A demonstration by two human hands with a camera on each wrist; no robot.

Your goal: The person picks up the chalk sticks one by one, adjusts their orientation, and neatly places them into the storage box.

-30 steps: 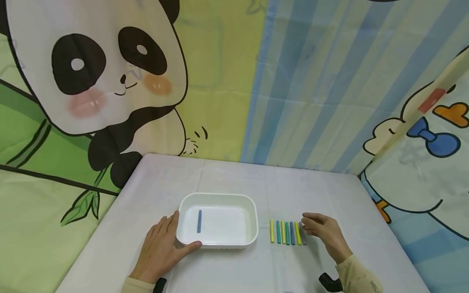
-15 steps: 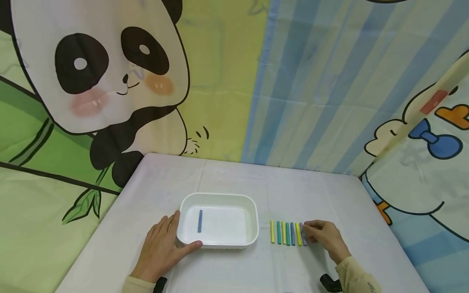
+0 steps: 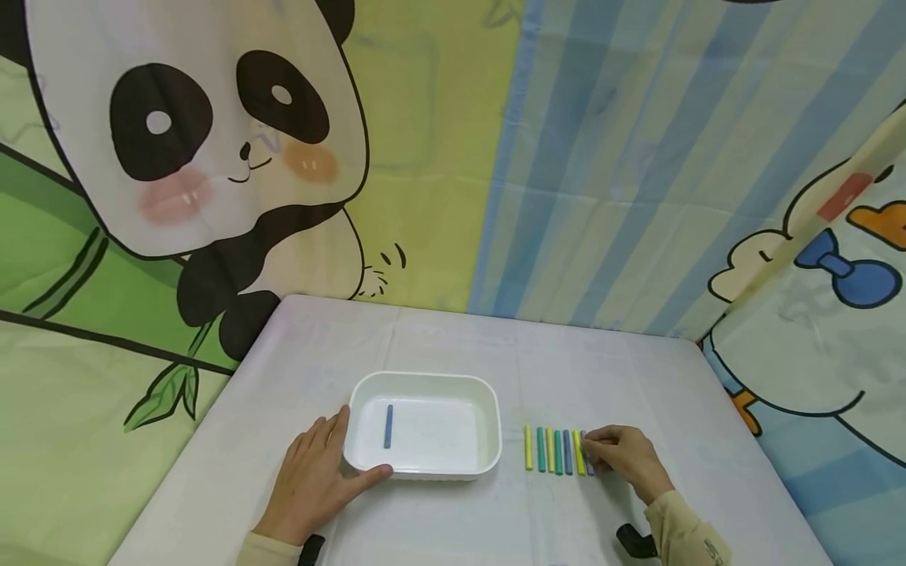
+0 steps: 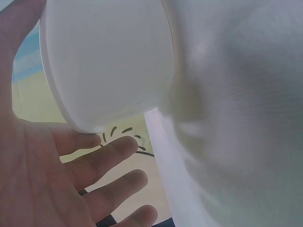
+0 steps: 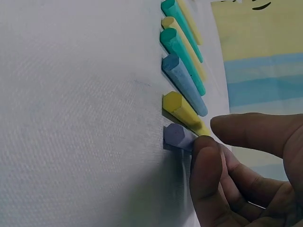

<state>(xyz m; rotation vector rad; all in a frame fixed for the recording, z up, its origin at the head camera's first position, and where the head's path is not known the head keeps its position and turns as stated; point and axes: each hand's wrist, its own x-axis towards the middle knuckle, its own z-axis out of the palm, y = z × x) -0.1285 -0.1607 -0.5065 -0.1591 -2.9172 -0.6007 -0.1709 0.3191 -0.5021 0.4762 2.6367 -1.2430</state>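
Note:
In the head view, my left hand (image 3: 307, 475) lies against the left side of a white plastic tray (image 3: 446, 476), fingers extended, thumb at its near rim. The left wrist view shows the index finger touching the tray's corner (image 4: 109, 56). Inside the tray lies one blue chalk stick (image 3: 388, 427). My right hand (image 3: 630, 458) is at the right end of a row of chalk. Its thumb and fingers pinch the purple chalk stick (image 5: 176, 136), whose far part is hidden. Beside that lies a yellow chalk stick (image 5: 177, 105), its end close to the index fingertip.
To the left, the row continues with a blue chalk stick (image 3: 568, 452), a green chalk stick (image 3: 541, 450) and several more, side by side. A white cloth covers the table (image 3: 453, 338). Behind it hangs a printed curtain (image 3: 418, 157) with a panda.
My right hand has come down and slightly left onto the purple chalk stick, fingers closing at it. My left hand and the tray have stayed put; the view has shifted a little.

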